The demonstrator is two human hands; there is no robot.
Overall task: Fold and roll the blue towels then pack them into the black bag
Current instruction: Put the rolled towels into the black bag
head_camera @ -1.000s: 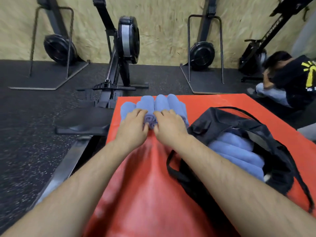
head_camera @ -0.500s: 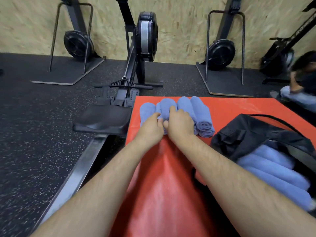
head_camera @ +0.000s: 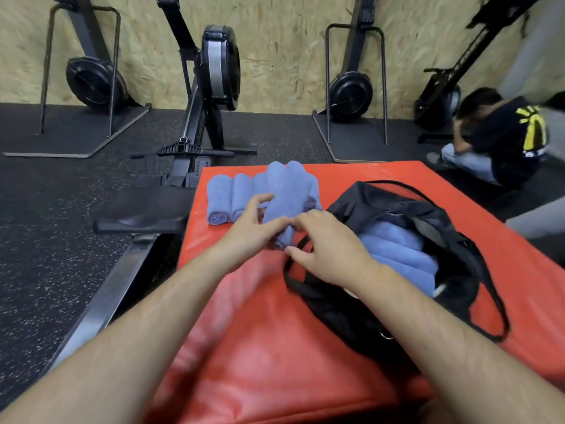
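Several rolled blue towels lie side by side at the far left of the red mat. One rolled blue towel is raised above the row, its near end held between both hands. My left hand grips it from the left, and my right hand pinches its near end from the right. The open black bag lies on the mat to the right, with several rolled blue towels inside.
A rowing machine with its black seat and rail stands left of the mat. More machines lean against the wooden wall. A person in a black shirt crouches at the far right on the dark rubber floor.
Both hands have lifted one rolled towel out of the row and drawn it toward me and to the right. The camera view has swung slightly.
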